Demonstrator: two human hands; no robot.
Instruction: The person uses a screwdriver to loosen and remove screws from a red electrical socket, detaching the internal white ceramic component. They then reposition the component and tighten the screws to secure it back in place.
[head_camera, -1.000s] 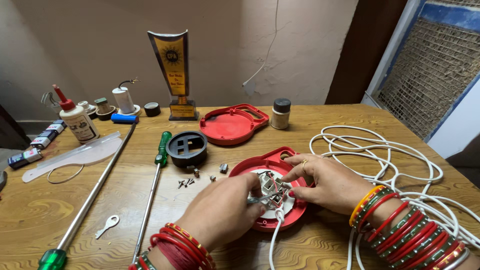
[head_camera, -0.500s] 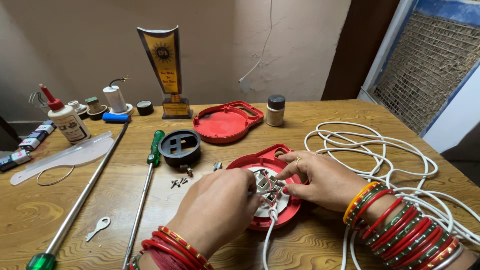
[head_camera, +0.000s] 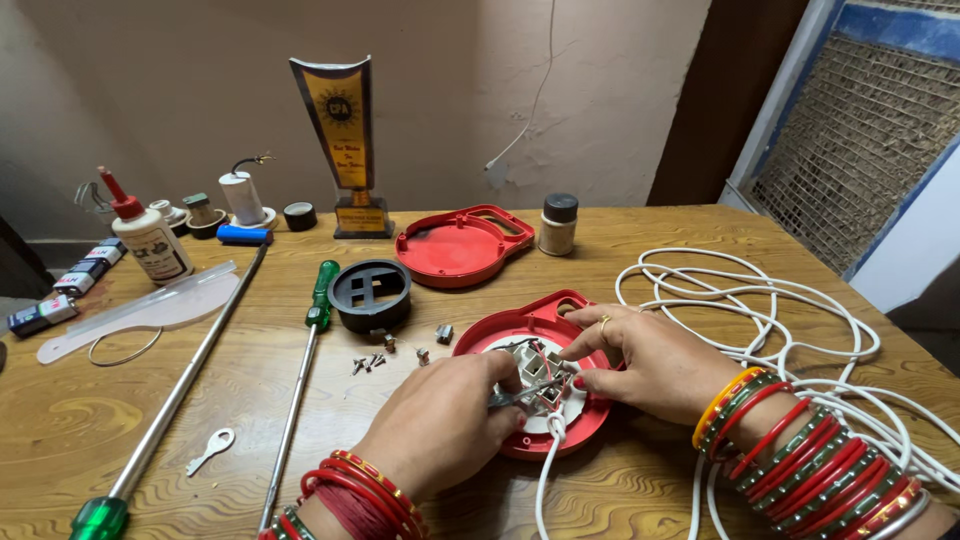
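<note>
**Opened cord reel: cover off, wiring still in hand**

Head view: The red cord-reel housing (head_camera: 520, 345) lies open on the wooden table (head_camera: 620, 490), under both hands. The left hand (head_camera: 440, 425) is closed around a small metal tool (head_camera: 520, 395), probably pliers or tweezers, whose tip reaches into the white socket core (head_camera: 545, 400) just beyond its fingers. The right hand (head_camera: 650, 365) rests half open on the housing's far rim, fingertips pressing beside the core, gripping nothing.

Judged from how things lie, the opening-up is done: the red cover (head_camera: 460, 245) sits well beyond the hands, the black socket plate (head_camera: 372, 293) and loose screws (head_camera: 368, 362) lie just left of the left hand, beside a green-handled screwdriver (head_camera: 310, 345). Work on the inner wires looks unfinished; reassembly remains. The white cable (head_camera: 760, 320) lies coiled right of the right hand.
</note>
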